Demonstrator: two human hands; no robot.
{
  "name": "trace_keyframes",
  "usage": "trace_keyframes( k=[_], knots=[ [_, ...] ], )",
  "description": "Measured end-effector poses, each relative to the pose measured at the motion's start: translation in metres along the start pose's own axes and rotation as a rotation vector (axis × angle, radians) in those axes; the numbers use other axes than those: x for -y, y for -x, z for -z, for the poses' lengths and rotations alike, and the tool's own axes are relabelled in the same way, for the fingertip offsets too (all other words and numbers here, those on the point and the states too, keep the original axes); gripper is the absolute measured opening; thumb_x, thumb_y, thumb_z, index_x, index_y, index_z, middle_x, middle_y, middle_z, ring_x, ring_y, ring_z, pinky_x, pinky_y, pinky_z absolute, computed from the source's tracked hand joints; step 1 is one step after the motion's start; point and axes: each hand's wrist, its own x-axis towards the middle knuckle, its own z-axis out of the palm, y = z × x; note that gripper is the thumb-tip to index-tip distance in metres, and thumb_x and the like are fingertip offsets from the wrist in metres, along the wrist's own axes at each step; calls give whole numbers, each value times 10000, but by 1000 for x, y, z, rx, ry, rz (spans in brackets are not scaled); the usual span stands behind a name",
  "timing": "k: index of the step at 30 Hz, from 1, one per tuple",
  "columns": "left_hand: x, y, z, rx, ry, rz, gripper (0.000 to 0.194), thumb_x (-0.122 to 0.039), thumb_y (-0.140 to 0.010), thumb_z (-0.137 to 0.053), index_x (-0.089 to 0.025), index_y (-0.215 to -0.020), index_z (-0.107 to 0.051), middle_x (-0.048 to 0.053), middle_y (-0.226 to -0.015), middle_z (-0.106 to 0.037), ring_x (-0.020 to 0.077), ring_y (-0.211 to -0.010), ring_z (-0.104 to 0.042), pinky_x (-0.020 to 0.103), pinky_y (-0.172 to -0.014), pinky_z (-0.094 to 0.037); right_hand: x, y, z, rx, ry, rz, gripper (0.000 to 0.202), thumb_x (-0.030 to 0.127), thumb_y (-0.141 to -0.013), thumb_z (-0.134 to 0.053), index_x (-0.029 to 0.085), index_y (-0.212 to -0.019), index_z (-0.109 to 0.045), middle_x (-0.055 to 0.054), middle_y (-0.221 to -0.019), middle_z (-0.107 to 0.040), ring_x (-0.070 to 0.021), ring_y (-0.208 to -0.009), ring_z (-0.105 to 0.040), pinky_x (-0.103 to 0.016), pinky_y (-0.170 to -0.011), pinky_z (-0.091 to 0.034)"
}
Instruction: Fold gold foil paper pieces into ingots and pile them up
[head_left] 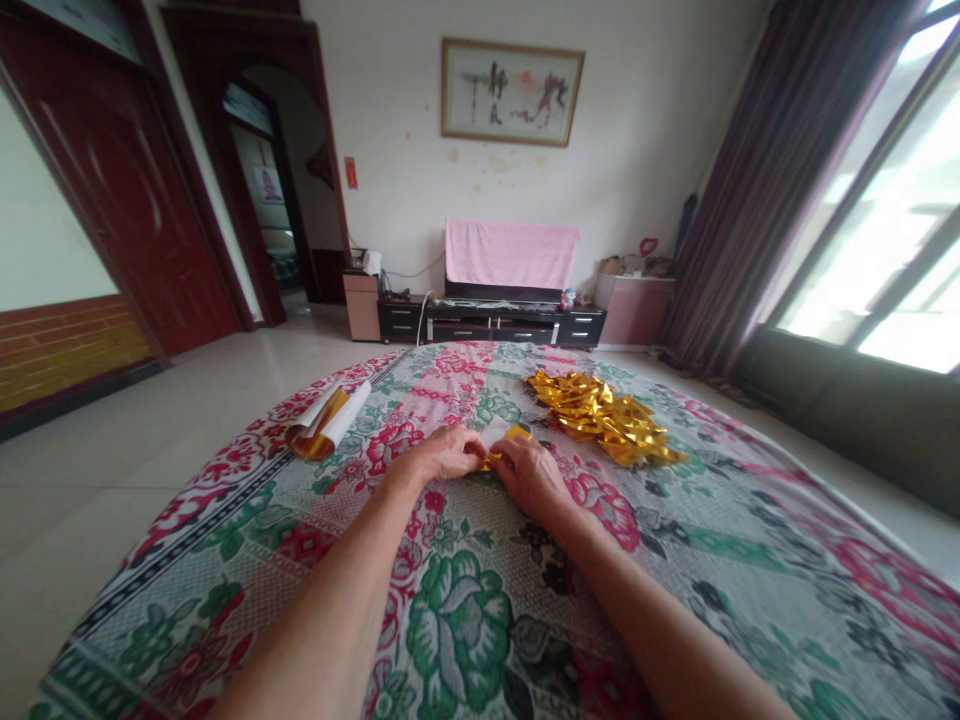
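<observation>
Both hands meet over a small sheet of gold foil paper [517, 432] in the middle of the table; its pale side shows between them. My left hand [452, 452] pinches the sheet's near left edge with thumb and fingers. My right hand [527, 470] is closed on the near right part, where a gold fold shows at the fingertips. To the right lies a heap of folded gold foil pieces [600, 410]. A curled stack of gold foil sheets with white backs [328, 425] rests at the left. The fingers hide part of the fold.
A flowered cloth [457, 620] covers the round table. Beyond it stand a low black cabinet [465, 330] and a television under a pink cloth [512, 252]. Doorways are at the left; a purple curtain [739, 190] and window at the right.
</observation>
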Motion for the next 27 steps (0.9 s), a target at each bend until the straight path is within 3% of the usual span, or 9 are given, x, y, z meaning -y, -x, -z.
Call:
trace_keyframes(
  k=[27],
  knots=[
    [1,-2,-3,-25,-53,18,238,-294,-643,-563,-166,-821,-657,25,-752,-659,139,-687,-581,196,-570,-407,-4,-1,-2,-40,-76,-4,131,225,-796,-513,177,-867,-612,-32,-780,-603,-127,-711,-531,-219,-651,-348]
  ],
)
